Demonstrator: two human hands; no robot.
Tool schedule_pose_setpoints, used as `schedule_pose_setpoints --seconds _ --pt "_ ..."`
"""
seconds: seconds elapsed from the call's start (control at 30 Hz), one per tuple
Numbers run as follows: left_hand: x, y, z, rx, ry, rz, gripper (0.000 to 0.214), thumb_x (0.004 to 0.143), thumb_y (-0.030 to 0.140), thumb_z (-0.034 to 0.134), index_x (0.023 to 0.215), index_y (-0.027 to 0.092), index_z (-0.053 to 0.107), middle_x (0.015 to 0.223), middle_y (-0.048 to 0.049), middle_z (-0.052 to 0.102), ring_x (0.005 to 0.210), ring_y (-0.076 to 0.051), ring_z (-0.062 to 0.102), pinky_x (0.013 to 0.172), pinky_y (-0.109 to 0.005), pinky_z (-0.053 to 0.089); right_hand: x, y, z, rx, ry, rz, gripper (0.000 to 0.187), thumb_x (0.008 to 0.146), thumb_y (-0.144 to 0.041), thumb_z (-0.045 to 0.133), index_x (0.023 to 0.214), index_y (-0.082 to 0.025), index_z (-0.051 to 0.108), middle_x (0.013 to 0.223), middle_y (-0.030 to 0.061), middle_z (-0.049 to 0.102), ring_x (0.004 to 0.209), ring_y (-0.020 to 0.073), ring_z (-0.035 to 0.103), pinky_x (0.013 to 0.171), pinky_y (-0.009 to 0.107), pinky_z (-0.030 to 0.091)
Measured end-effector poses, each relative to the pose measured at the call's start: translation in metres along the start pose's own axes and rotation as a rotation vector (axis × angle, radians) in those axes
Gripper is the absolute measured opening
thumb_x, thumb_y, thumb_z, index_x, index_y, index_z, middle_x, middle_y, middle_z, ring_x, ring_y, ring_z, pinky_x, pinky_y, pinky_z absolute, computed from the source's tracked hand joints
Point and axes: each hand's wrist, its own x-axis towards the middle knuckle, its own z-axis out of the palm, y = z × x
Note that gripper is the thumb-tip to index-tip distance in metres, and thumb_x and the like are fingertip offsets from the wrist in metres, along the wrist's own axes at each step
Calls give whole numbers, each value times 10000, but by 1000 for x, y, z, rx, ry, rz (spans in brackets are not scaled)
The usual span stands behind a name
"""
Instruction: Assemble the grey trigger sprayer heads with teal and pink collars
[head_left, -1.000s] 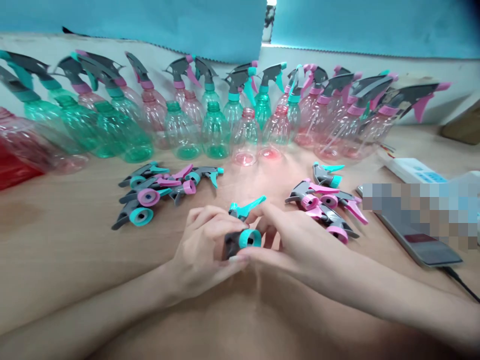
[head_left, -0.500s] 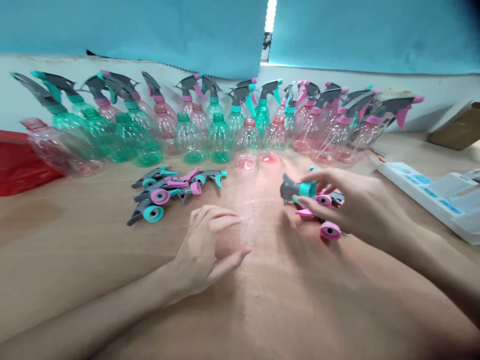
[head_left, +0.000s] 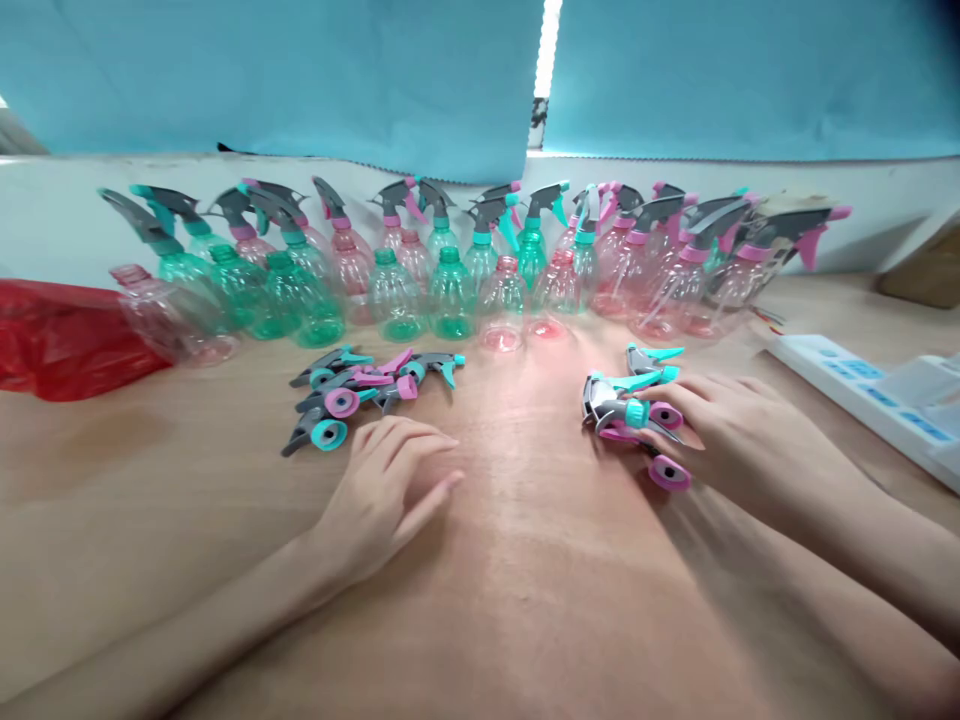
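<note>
My right hand [head_left: 731,430] is at the right-hand pile, thumb and fingers at the turquoise collar of a grey trigger spray head [head_left: 600,400]. That spray head rests on top of other spray heads. A pink-collared spray head [head_left: 670,473] lies at the near side of this pile, and a turquoise-triggered one [head_left: 652,358] at the far side; my fingers partly cover the heads between. My left hand [head_left: 382,490] is open and empty over the table, its fingers loosely curved and thumb apart. Just beyond it lies another pile of grey, pink and turquoise spray heads [head_left: 356,385].
Behind the piles stand clear green bottles [head_left: 450,295] and pink bottles [head_left: 502,305] without heads. Farther back are several bottles fitted with spray heads [head_left: 660,235]. A red plastic bag [head_left: 75,345] lies left, a white-and-blue tray [head_left: 862,385] right, a brown box [head_left: 926,265] behind it.
My right hand has lowered the turquoise-collared spray head onto the right-hand pile. My left hand has shifted slightly left and stayed open. The whole view has moved a little.
</note>
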Motion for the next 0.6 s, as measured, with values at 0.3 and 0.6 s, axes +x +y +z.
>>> schedule_pose_setpoints --seconds 0.3,0.6 --pt "-39 -78 -49 235 52 -149 182 917 231 506 1084 232 580 974 -37 619 878 -244 580 770 -361 415 20 -22 -24 -10 -75 -53 280 791 -329 582 1026 -183 615 954 105 651 872 302 592 687 393 411" --pt "-5 -109 -77 233 -314 -25 282 907 235 490 1166 238 601 1129 -44 631 1027 -256 560 855 -360 445 72 -92 -24 139 -200 -229 180 806 -363 623 844 -188 646 867 72 673 850 253 620 753 374 413"
